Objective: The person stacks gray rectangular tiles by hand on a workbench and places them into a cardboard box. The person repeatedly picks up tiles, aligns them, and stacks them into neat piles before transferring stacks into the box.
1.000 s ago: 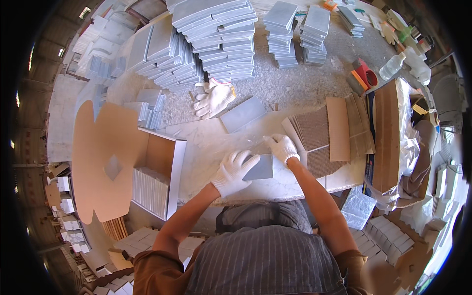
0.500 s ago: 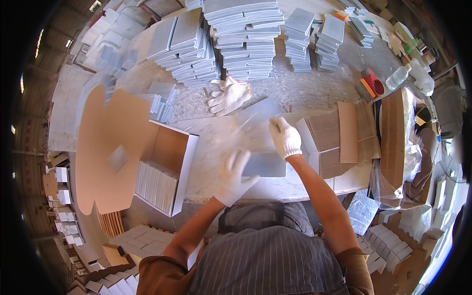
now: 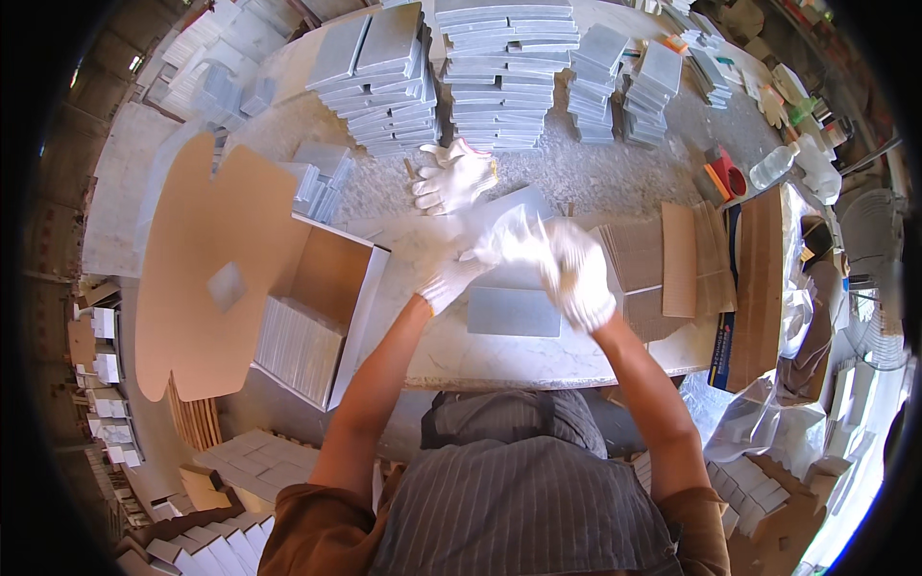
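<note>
Both my hands wear white knit gloves and are smeared by motion. Between them, over the worktop, is a crumpled, whitish, thin sheet, too blurred to tell whether plastic or cloth. My left hand has its fingers closed at the sheet's left end. Curled at its right end is my right hand. Beneath them a grey rectangular tile lies flat on the worktop. Another grey tile sits behind, partly covered by the sheet. Loose white gloves lie just beyond.
To the left, an open carton holds a row of thin tiles, with a brown cardboard flap beside it. Folded cardboard lies right. Tall tile stacks stand at the back. A red tape dispenser and a clear bottle are far right.
My left hand has moved up from over the flat tile and its spread fingers have closed at the whitish sheet. My right hand has shifted slightly right and nearer. The sheet now shows between them.
</note>
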Demonstrator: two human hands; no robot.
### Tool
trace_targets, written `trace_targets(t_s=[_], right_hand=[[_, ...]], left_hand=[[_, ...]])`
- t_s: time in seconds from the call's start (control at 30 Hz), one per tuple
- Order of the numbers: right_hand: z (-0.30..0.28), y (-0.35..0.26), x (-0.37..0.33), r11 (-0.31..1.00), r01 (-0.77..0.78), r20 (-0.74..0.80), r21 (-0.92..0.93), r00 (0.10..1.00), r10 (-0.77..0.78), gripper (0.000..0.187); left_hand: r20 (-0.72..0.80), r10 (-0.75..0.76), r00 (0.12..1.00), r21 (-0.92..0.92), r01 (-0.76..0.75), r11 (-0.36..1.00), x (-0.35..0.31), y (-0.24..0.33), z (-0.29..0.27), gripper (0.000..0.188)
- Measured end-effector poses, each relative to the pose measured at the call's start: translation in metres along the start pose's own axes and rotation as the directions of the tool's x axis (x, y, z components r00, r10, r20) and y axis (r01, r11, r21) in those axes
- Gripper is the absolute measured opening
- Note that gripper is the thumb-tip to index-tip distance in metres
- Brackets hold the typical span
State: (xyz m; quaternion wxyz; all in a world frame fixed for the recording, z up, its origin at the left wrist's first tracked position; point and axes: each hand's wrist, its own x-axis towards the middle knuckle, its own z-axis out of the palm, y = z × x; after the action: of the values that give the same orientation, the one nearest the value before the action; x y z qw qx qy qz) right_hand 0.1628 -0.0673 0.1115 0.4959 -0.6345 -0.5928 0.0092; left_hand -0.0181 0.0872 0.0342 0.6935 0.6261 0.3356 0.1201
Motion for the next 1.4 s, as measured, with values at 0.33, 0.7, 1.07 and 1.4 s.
trace_targets(t_s=[0.33, 0.7, 1.07, 1.4], right_hand=[[-0.004, -0.03, -0.158, 0.976, -0.122, 0.648, 0.179, 0.761, -0.023, 0.023], [0.081, 0.017, -0.21, 0.982, -0.005, 0.622, 0.189, 0.774, -0.116, 0.032], [0.042, 0.034, -0.196, 0.89, -0.196, 0.584, 0.411, 0.807, -0.092, 0.029], [0.059, 0.057, -0.214, 0.797, -0.537, 0.792, 0.276, 0.597, 0.127, 0.028]], left_hand=[[0.6, 0.471, 0.647, 0.692, -0.715, 0.1, -0.089, 0.017, -0.007, 0.007], [0.581, 0.359, 0.731, 0.705, -0.672, 0.226, -0.014, 0.096, 0.051, 0.033], [0.062, 0.624, 0.779, 0.986, -0.146, 0.085, 0.29, 0.247, 0.204, 0.059], [-0.282, 0.144, 0.949, 0.899, 0.209, 0.386, 0.379, 0.272, 0.207, 0.104]])
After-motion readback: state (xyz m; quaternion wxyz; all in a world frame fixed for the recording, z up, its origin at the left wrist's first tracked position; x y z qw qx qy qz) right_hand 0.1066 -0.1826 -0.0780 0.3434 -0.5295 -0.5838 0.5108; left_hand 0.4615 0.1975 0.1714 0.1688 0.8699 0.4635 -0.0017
